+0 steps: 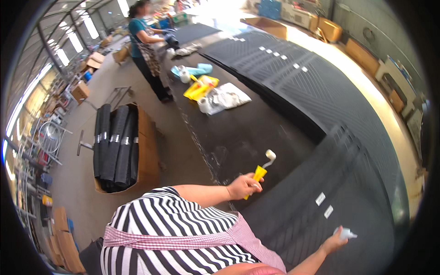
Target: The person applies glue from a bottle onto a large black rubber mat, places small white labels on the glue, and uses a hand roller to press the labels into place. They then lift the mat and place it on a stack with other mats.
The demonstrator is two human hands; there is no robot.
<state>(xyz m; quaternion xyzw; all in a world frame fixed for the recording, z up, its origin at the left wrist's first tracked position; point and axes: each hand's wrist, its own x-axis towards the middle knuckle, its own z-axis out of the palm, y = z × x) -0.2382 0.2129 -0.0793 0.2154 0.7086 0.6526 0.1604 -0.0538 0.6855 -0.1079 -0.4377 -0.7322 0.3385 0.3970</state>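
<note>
Dark table [247, 137] with black mats, roller [259, 173] and bottle [346, 233] both in grip

Table runs out ahead of the left hand [244, 187], dark top scuffed
Mat stack [298, 68] is well ahead of both hands, white labels along its far part
Near mat [293, 206] lies below the right hand [333, 244] and reaches forward past the left one's right side
Co-worker [146, 41] in a teal top stands at the table's edge, far ahead and left of the left hand
Carton [149, 156] left of the left hand, well apart, black rolls [120, 144] standing in it
White packaging [229, 95] and yellow packet [195, 90] on the table, ahead and left of the left hand
Left hand: fingers closed round the yellow roller handle, white head pointing up and away
Right hand: wrapped round the whitish bottle, nozzle out to the right; can't tell if it touches the mat
Two small white labels [320, 199] on the near mat, just ahead of the right hand
</note>
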